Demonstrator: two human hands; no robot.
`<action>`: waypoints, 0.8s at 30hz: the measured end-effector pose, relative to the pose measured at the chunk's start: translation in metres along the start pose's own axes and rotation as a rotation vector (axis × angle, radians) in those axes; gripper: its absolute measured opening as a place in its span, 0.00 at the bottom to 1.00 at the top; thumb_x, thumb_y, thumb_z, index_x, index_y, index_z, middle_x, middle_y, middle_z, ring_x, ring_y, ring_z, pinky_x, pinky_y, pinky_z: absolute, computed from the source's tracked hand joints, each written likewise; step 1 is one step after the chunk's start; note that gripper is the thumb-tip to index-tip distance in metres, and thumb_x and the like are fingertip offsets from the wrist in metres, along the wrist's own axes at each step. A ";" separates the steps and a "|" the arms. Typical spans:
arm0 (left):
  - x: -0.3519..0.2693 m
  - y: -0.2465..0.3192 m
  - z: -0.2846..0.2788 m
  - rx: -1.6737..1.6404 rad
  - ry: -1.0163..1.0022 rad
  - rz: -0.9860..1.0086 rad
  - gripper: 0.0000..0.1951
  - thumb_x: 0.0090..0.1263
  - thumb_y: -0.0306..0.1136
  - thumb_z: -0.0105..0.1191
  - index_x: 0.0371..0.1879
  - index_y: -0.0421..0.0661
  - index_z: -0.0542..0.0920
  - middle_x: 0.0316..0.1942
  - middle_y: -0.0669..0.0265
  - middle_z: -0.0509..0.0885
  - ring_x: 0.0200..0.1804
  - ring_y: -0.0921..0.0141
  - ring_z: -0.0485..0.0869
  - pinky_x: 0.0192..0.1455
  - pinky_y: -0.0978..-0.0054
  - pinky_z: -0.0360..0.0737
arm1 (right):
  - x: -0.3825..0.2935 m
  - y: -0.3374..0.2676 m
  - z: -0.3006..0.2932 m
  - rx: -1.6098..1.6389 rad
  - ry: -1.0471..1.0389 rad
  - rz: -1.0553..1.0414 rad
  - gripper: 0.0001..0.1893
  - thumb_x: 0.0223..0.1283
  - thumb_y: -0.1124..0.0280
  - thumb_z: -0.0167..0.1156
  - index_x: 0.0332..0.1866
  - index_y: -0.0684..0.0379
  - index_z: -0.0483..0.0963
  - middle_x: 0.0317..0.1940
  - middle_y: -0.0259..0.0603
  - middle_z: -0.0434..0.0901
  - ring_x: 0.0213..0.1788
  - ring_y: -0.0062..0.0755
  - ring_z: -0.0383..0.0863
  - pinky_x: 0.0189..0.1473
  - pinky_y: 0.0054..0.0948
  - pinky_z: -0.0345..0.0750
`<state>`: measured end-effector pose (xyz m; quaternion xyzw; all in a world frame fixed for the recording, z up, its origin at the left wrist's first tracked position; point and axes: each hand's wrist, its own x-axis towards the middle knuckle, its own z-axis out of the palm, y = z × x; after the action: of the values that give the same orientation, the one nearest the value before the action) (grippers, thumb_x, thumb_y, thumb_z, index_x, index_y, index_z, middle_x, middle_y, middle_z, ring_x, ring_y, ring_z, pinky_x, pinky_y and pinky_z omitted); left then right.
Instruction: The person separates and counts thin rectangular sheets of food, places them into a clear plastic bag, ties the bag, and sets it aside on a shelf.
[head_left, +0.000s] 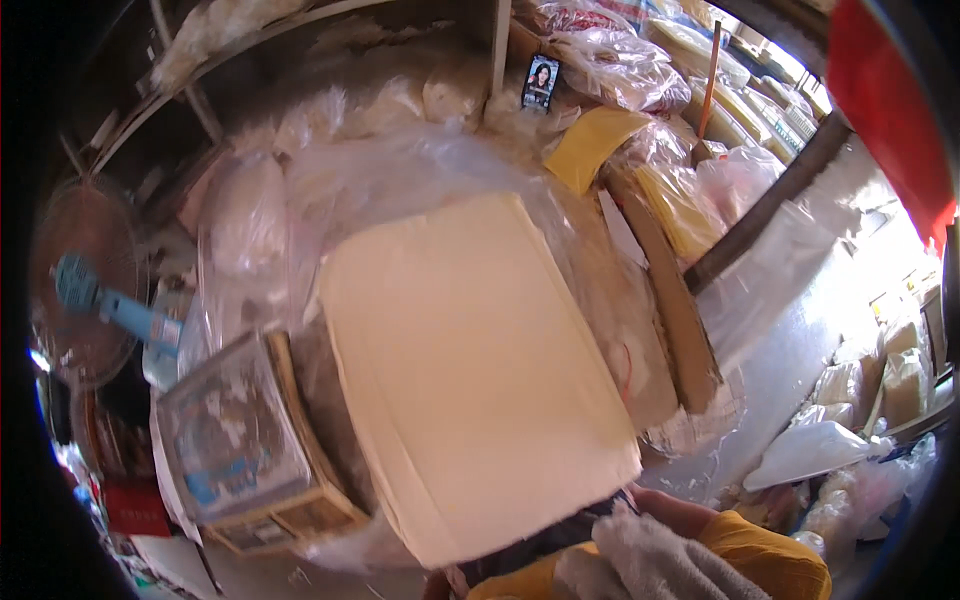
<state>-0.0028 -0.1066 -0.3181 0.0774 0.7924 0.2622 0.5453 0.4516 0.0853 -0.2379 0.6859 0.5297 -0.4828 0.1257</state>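
A large cream-coloured sheet (480, 375) with rounded corners fills the middle of the view, tilted over a plastic-covered surface. Its material I cannot tell. At its lower right corner a sliver of my right hand (636, 495) shows, the fingers hidden behind the sheet. Only a little of my left hand (454, 582) is visible at the bottom edge, just below the sheet's lower border; what it holds cannot be seen. Over my yellow shirt (765, 551) hangs a grey towel (660, 559).
Left of the sheet stands a wooden box (322, 510) with a scuffed top. Beyond it is a caged fan (90, 300) with a blue hub. Clear plastic (420, 161) covers the far side. A lit phone (541, 82) stands behind. A cardboard strip (679, 337) borders the right.
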 end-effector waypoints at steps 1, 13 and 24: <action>0.013 -0.026 -0.004 0.013 -0.028 0.072 0.14 0.72 0.41 0.44 0.38 0.47 0.81 0.33 0.64 0.82 0.36 0.70 0.80 0.36 0.71 0.78 | -0.007 0.012 -0.001 -0.040 0.021 -0.030 0.19 0.60 0.53 0.54 0.46 0.55 0.79 0.43 0.48 0.82 0.44 0.44 0.81 0.47 0.40 0.78; -0.232 0.140 -0.089 -0.330 0.061 0.560 0.09 0.66 0.32 0.57 0.27 0.40 0.79 0.19 0.70 0.78 0.23 0.78 0.75 0.26 0.80 0.71 | -0.200 -0.174 -0.123 -0.155 0.399 -0.737 0.06 0.59 0.72 0.59 0.36 0.62 0.79 0.27 0.41 0.82 0.31 0.24 0.83 0.34 0.25 0.78; -0.256 0.223 -0.049 0.182 0.349 0.810 0.14 0.67 0.38 0.57 0.30 0.38 0.79 0.19 0.67 0.79 0.24 0.76 0.77 0.30 0.75 0.74 | -0.223 -0.303 -0.012 -0.270 0.304 -1.576 0.09 0.51 0.71 0.63 0.38 0.61 0.76 0.32 0.44 0.78 0.39 0.47 0.78 0.44 0.40 0.75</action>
<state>0.0168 -0.0377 0.0172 0.3834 0.7982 0.3930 0.2479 0.2070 0.0824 0.0483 0.1488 0.9218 -0.2630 -0.2429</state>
